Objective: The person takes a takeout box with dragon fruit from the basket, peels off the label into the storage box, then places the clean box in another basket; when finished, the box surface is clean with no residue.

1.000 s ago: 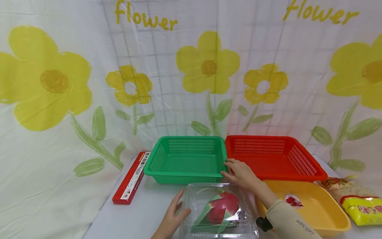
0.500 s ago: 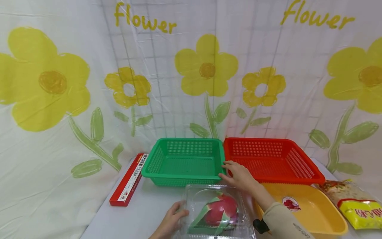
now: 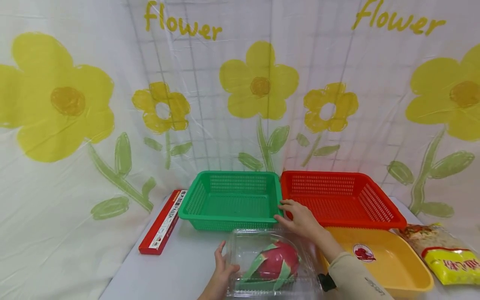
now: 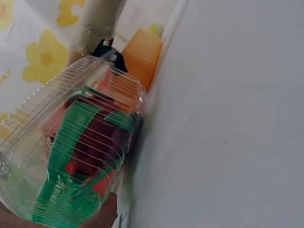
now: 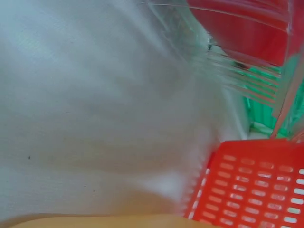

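A clear plastic box [image 3: 245,246] stands at the front middle of the head view, with a red dragon fruit [image 3: 277,259] with green scales inside it. My left hand [image 3: 220,273] is spread along the box's left side, thumb against it and a finger pointing up. In the left wrist view the thumb [image 4: 105,214] lies at the box's lower edge. My right hand [image 3: 301,221] reaches over the box's far right corner, its extended fingertips right at the rim of the green basket [image 3: 230,218]. The right wrist view shows the box wall close by.
A red basket [image 3: 341,223] adjoins the green one on its right. In front of it sits a yellow basin [image 3: 397,258], beside a yellow-labelled food bag [image 3: 455,266]. A red pasta box [image 3: 159,231] lies at the left. Flower-printed cloth [image 3: 225,141] hangs behind.
My left hand's fingers drew in, then one stretched up again along the box's side. My right hand stays at the green basket's corner. The whole head view shifted slightly.
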`<state>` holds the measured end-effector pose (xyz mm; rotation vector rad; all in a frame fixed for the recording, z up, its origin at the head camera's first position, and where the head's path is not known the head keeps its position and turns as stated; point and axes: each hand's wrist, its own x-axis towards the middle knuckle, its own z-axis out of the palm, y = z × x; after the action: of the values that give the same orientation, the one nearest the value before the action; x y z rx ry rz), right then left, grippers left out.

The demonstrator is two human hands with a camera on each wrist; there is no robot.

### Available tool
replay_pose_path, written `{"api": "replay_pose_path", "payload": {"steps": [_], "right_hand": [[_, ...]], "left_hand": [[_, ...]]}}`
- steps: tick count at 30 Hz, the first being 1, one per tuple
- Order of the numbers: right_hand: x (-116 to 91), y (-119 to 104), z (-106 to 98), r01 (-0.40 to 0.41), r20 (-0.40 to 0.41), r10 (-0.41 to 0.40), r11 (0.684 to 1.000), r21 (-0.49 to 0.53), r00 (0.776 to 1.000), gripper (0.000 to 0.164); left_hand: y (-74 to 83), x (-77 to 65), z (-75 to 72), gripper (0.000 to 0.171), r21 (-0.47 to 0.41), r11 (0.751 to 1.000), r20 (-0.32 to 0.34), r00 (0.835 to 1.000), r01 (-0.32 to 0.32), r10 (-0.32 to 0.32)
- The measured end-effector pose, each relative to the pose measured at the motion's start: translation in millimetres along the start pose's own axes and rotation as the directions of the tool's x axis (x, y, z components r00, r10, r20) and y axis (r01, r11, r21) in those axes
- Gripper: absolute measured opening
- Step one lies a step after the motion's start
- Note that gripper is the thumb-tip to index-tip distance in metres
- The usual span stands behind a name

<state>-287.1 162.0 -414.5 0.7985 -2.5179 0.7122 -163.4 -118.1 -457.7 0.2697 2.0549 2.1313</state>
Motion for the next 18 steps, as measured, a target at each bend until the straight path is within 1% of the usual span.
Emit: {"api": "replay_pose_path", "payload": {"steps": [1, 3, 5, 7, 11, 14, 18], "right_hand": [[0, 0, 0, -0.002, -0.003, 0.002, 1.000, 0.002, 1.000, 0.045], [0, -1, 1, -0.016, -0.003, 0.016, 1.000, 0.015, 1.000, 0.045], [-1, -1, 2, -0.026, -0.003, 0.026, 0.999, 0.026, 1.000, 0.045], [-1, -1, 2, -0.036, 0.001, 0.036, 0.999, 0.031, 0.999, 0.045], [-2, -2, 1, -0.046, 0.000, 0.046, 0.999, 0.028, 0.999, 0.046], [-2, -2, 1, -0.048, -0.002, 0.048, 0.998, 0.027, 0.999, 0.045], [-2, -4, 0, -0.054, -0.001, 0.054, 0.998, 0.032, 0.999, 0.044]], "left_hand": [[-0.2, -2.0, -1.5, 0.083, 0.033, 0.999, 0.005, 1.000, -0.020, 0.020], [0.1, -7.2, -4.7, 0.085, 0.069, 0.997, 0.016, 0.999, -0.044, 0.043], [1.9, -10.2, -8.9, 0.084, 0.094, 0.995, 0.024, 0.999, -0.044, 0.042], [2.5, -13.4, -13.4, 0.083, 0.110, 0.994, 0.016, 0.999, -0.029, 0.027], [3.2, -18.5, -22.5, 0.079, 0.117, 0.993, -0.011, 1.000, -0.008, 0.009], [6.1, -22.9, -30.3, 0.077, 0.103, 0.995, -0.021, 1.000, 0.001, 0.001], [13.3, -27.0, -42.1, 0.078, 0.109, 0.994, -0.020, 1.000, -0.015, 0.017]]}}
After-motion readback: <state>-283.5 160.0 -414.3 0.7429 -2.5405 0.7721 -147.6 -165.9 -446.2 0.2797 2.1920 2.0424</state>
